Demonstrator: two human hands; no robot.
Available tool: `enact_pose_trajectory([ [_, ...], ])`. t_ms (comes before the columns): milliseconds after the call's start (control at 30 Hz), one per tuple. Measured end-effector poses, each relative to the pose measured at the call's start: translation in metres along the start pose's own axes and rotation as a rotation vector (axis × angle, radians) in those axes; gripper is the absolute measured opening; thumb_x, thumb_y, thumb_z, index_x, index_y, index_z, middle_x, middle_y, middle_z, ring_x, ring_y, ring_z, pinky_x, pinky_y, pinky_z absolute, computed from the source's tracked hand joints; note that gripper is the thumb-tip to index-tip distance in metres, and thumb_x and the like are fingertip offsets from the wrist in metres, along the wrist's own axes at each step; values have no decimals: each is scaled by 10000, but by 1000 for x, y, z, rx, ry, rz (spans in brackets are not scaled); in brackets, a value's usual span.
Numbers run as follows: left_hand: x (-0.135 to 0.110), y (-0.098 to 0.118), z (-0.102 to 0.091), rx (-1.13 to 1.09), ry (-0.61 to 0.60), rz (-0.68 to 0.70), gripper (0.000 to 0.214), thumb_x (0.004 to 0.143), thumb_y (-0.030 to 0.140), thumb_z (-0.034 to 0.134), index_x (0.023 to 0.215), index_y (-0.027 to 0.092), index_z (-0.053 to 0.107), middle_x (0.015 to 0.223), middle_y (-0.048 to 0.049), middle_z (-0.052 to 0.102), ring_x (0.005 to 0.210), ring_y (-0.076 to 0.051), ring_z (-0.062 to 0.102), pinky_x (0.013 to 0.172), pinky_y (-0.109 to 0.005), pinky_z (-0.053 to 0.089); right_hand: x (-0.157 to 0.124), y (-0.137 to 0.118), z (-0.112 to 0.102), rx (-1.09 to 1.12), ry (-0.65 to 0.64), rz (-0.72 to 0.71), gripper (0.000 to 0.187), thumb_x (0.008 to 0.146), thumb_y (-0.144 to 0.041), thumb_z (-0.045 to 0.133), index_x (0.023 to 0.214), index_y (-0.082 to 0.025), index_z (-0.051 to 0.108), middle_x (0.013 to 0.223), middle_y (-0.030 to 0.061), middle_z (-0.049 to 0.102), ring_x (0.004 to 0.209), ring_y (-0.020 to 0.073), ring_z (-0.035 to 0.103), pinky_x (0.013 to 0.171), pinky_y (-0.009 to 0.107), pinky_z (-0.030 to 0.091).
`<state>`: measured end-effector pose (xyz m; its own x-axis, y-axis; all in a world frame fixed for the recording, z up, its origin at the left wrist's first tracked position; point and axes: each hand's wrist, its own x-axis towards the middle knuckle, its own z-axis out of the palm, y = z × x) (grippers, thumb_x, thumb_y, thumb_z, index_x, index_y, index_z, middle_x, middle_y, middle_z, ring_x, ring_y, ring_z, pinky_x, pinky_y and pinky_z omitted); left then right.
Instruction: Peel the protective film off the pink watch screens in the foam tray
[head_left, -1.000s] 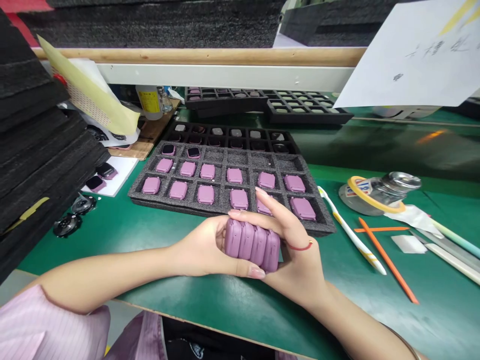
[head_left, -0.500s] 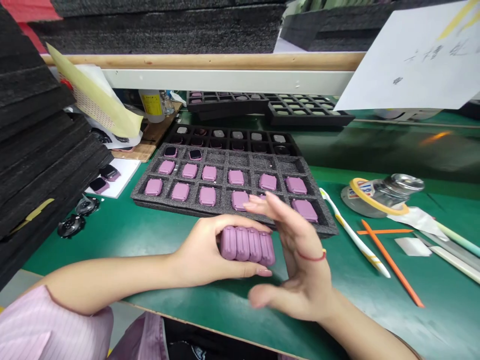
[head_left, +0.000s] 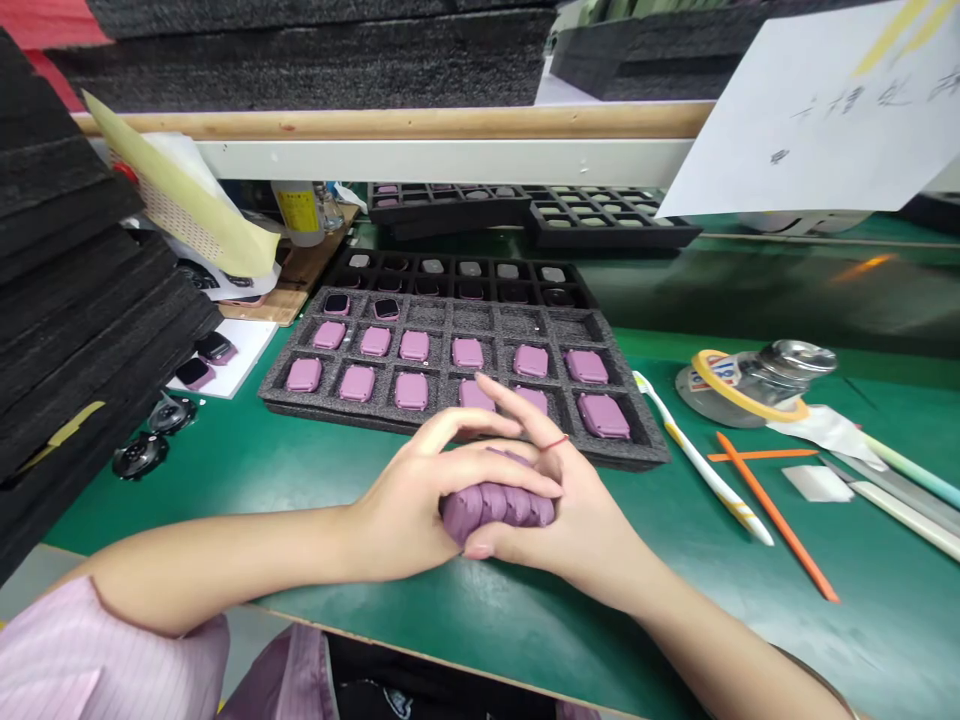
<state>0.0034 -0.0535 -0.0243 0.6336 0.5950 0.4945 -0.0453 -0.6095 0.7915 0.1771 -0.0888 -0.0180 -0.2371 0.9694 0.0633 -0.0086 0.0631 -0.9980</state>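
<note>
A row of several purple watch cases [head_left: 499, 506], pressed side by side, sits between my two hands above the green bench. My left hand [head_left: 420, 490] wraps the row from the left, its fingers across the top. From the right, my right hand [head_left: 577, 500] closes on the same row, thumb along the near side and fingers over the far side. The fingers cover part of the cases. Just beyond lies a dark grey foam tray [head_left: 442, 420] with more purple watch cases [head_left: 412, 391] in its front compartments and two dark-screened watches [head_left: 386, 309] in the row behind.
To the right lie a toothbrush [head_left: 705, 465], crossed orange sticks [head_left: 780, 520], a white block [head_left: 817, 484] and a glass bottle [head_left: 739, 385]. Black foam stacks [head_left: 82, 300] rise at left. A shelf rail [head_left: 420, 160] crosses above further trays [head_left: 615, 230].
My right hand has moved left from an open pose beside the watch cases and closed on them. My left fingers have shifted over the top of the row.
</note>
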Motion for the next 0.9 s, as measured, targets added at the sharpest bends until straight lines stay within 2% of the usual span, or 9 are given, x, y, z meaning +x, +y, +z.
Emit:
enact_pose_trajectory([
  [67,-2,0,0,40,-10,-38,521,841,303,774,1336,292,611,1439,-115,493,1417,-305,415,1183,-488,382,-1,1,1,-104,77,-117,1106,594,-333,949,1530,-303,361,1457,94,575,1209,291,666,997,420,595],
  [133,-1,2,1,9,6,-110,925,735,283,856,1521,326,371,1557,-124,362,1494,-347,274,1210,-566,309,-2,2,0,-181,127,-225,1094,638,-289,929,1549,-338,325,1359,64,655,1141,272,701,1013,439,588],
  [200,2,7,1,-162,20,-266,1177,623,299,931,1568,308,230,1555,-153,378,1463,-375,335,1164,-587,370,-2,4,-1,-237,152,-319,1095,687,-276,905,1573,-370,270,1239,38,722,1097,268,721,1053,476,562],
  [233,5,10,0,-279,8,-356,1142,615,313,936,1548,277,278,1494,-163,459,1399,-373,435,1124,-571,424,-2,6,-1,-258,159,-359,1084,708,-284,894,1578,-385,256,1274,39,708,1106,271,718,1079,491,544],
  [300,11,16,-1,-479,-41,-506,813,680,300,894,1389,205,507,1287,-141,631,1219,-331,608,1043,-508,503,-1,8,-2,-284,168,-433,1019,739,-312,874,1565,-420,287,1498,42,546,1158,279,698,1114,494,521],
  [400,18,21,-3,-590,-60,-585,456,698,224,868,1109,169,677,1080,-73,714,1079,-268,676,993,-417,530,0,10,-3,-321,158,-506,924,741,-308,875,1513,-451,388,1653,-2,303,1188,279,684,1129,475,516],
  [567,17,20,-3,-627,-45,-610,464,653,170,891,1076,187,702,1017,-23,741,1040,-225,692,963,-348,535,0,12,-4,-338,153,-499,1019,725,-260,888,1544,-462,315,1643,3,324,1157,268,702,1026,418,600],
  [733,16,18,-2,-599,-39,-621,481,631,191,907,1067,178,705,1030,-41,747,1044,-247,694,960,-370,537,-1,11,-5,-367,165,-477,1068,715,-322,891,1570,-434,261,1632,25,348,1161,293,699,1044,446,584],
  [900,17,18,-2,-631,-53,-605,490,633,185,902,1070,178,682,996,-40,730,1009,-241,688,936,-379,537,1,9,-6,-356,140,-468,1039,742,-285,869,1577,-392,260,1499,35,552,1145,260,710,1052,409,579],
])
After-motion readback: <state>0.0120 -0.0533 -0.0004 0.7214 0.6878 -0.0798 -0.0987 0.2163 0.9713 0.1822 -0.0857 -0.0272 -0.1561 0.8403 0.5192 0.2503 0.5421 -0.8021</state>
